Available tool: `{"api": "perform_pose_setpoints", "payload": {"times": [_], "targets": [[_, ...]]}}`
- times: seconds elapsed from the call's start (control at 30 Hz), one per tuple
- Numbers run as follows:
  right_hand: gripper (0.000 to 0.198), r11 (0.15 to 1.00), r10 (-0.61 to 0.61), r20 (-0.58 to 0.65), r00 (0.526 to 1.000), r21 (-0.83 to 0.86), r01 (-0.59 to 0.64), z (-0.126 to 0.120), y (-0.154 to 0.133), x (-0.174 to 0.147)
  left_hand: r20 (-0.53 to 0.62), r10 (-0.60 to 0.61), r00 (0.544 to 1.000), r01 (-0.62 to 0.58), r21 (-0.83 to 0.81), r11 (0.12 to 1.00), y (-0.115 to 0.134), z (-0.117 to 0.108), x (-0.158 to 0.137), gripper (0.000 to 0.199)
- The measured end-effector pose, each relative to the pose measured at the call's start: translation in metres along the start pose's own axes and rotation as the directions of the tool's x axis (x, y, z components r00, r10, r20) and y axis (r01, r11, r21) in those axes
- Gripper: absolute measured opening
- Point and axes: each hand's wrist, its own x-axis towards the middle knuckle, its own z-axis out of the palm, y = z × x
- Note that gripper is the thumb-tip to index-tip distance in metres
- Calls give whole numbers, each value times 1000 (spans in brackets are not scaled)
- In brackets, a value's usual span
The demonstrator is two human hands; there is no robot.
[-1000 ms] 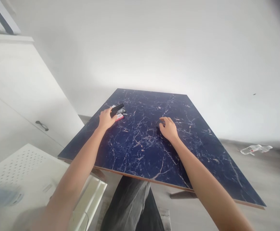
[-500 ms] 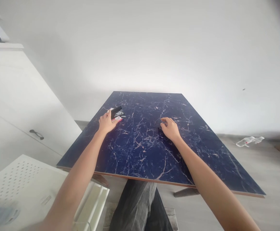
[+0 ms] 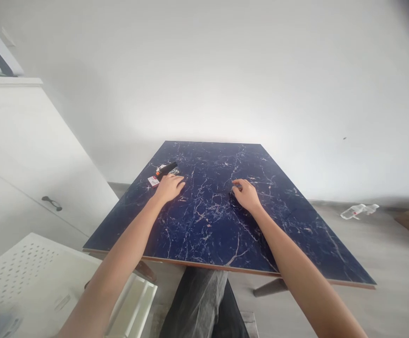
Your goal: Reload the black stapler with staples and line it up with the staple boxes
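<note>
On the left part of the blue marble-patterned table (image 3: 204, 234), my left hand (image 3: 169, 188) lies palm down with its fingers stretched and the thumb apart. Just beyond its fingers sits a small cluster: a black elongated item (image 3: 167, 169) with an orange spot at one end and a small pink-and-white packet (image 3: 153, 181). Other small pieces there are partly covered and too small to name. Right of the table's middle, my right hand (image 3: 247, 195) rests with curled fingers. Something dark shows between its thumb and fingers, but I cannot make it out.
A white cabinet (image 3: 32, 141) with a dark handle (image 3: 51, 203) stands at the left. Nearer is a pale perforated unit (image 3: 25, 267) under my left forearm. A wall rises behind the table. A clear plastic bottle (image 3: 354, 211) lies on the floor at right.
My left hand has come off the small cluster and shifted right and nearer to me, leaving the black item and packet uncovered. My right hand stays about where it was. The view has shifted slightly.
</note>
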Motion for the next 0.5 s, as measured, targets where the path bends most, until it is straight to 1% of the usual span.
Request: {"api": "perform_pose_setpoints", "payload": {"times": [0.03, 0.07, 0.1, 0.13, 0.17, 0.2, 0.23, 0.27, 0.3, 0.33, 0.37, 0.4, 0.43, 0.5], "targets": [[27, 1000, 2, 1, 1000, 3, -2, 0, 1, 0, -29, -29, 999, 29, 2, 1000, -6, -5, -2, 37], [27, 1000, 8, -3, 1000, 11, -8, -1, 1, 1, -94, -78, 992, 79, 6, 997, -12, -11, -5, 37], [27, 1000, 19, -8, 1000, 22, -19, -2, 2, 1, -173, -149, 974, 153, 12, 988, -20, -18, -8, 39], [26, 999, 33, -13, 999, 33, -33, -2, 2, 1, -254, -238, 938, 252, 23, 968, -29, -23, -12, 41], [26, 998, 47, -17, 999, 42, -46, -3, 3, 2, -316, -330, 889, 358, 34, 933, -37, -28, -16, 43], [26, 997, 56, -16, 998, 46, -55, -3, 3, 2, -348, -412, 842, 454, 44, 890, -44, -31, -19, 45], [26, 997, 60, -12, 998, 45, -59, -3, 3, 2, -344, -476, 809, 523, 54, 850, -50, -32, -22, 48], [26, 998, 57, -6, 998, 40, -57, -3, 3, 2, -303, -516, 801, 557, 65, 828, -55, -32, -24, 50], [26, 998, 50, 1, 999, 34, -50, -3, 3, 2, -239, -527, 816, 557, 76, 827, -59, -31, -25, 51], [26, 999, 43, 7, 999, 29, -43, -3, 3, 2, -176, -512, 841, 531, 81, 843, -60, -30, -25, 49], [26, 999, 36, 11, 999, 27, -36, -3, 3, 2, -143, -483, 864, 497, 77, 865, -61, -28, -25, 45], [26, 999, 33, 14, 999, 26, -34, -3, 3, 1, -153, -453, 878, 466, 64, 882, -60, -27, -23, 43], [27, 999, 34, 14, 999, 26, -34, -3, 3, 1, -193, -429, 882, 445, 47, 894, -58, -26, -22, 42], [27, 999, 37, 15, 999, 26, -37, -3, 4, 1, -275, -417, 866, 435, 6, 900, -53, -25, -19, 45]]}}
